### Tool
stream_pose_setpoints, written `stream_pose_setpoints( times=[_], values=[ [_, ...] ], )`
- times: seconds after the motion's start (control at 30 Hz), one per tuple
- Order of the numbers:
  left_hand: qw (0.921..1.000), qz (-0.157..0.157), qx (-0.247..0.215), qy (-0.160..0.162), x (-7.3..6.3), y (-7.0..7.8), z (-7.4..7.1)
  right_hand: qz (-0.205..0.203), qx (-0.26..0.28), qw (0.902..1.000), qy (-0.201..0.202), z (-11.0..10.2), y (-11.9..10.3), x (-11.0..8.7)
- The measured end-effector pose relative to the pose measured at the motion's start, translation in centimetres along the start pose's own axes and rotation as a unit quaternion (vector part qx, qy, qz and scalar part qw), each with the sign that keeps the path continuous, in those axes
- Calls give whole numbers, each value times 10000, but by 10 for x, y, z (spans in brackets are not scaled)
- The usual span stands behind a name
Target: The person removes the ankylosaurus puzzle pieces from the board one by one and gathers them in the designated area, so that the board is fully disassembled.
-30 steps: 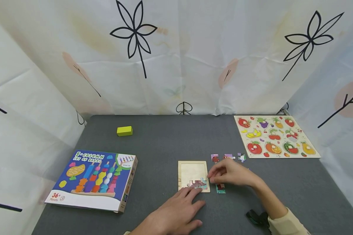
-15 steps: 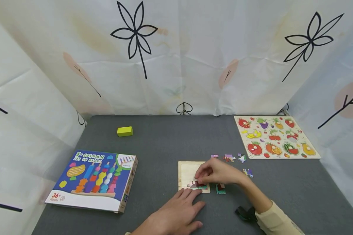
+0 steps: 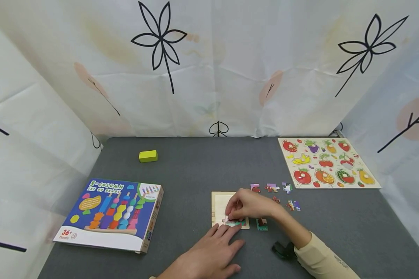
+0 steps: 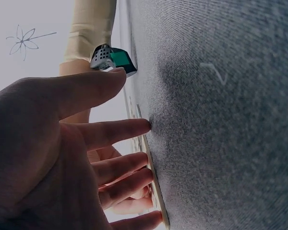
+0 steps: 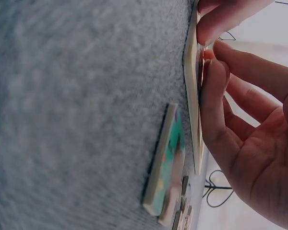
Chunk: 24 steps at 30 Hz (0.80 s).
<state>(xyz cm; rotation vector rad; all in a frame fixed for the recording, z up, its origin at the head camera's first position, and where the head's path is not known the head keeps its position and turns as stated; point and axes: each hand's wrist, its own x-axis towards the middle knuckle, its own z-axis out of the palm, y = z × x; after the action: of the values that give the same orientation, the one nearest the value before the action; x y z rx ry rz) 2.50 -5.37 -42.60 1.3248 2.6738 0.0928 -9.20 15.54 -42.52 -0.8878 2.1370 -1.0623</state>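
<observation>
A small wooden puzzle tray (image 3: 218, 201) lies on the table with joined jigsaw pieces (image 3: 238, 223) along its near side. My right hand (image 3: 249, 204) reaches over the tray from the right, thumb and forefinger pinching a jigsaw piece low inside it; the fingertips mostly hide that piece. In the right wrist view, the thumb and finger (image 5: 216, 91) meet just over the tray's surface. My left hand (image 3: 211, 248) lies palm down with fingers spread, fingertips touching the tray's near edge. Beside the tray on the right lies a loose teal-and-brown jigsaw piece (image 3: 262, 224).
Several more loose pieces, including a purple one (image 3: 272, 187), lie right of and beyond the tray. A fruit puzzle board (image 3: 329, 162) occupies the back right. On the left sit a bead-set box (image 3: 108, 213) and a yellow-green block (image 3: 148, 156).
My right hand has moved left from the tray's right edge to over its middle, uncovering loose pieces at the right. The left hand has stayed almost still.
</observation>
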Motion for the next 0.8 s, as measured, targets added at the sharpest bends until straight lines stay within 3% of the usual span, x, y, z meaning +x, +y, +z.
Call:
stream_pose_setpoints(
  times=[0.3, 0.63, 0.8],
  values=[
    [10000, -1, 38, -32, 1, 0, 1, 17, -12, 9999, 102, 2, -4, -1],
    [9997, -21, -110, -205, 1, -1, 0, -294, 180, 9994, 96, 2, -4, -8],
    [10000, -16, 12, -89, 1, -1, 1, -375, 379, 9984, 201, 1, -3, -15]
  ],
)
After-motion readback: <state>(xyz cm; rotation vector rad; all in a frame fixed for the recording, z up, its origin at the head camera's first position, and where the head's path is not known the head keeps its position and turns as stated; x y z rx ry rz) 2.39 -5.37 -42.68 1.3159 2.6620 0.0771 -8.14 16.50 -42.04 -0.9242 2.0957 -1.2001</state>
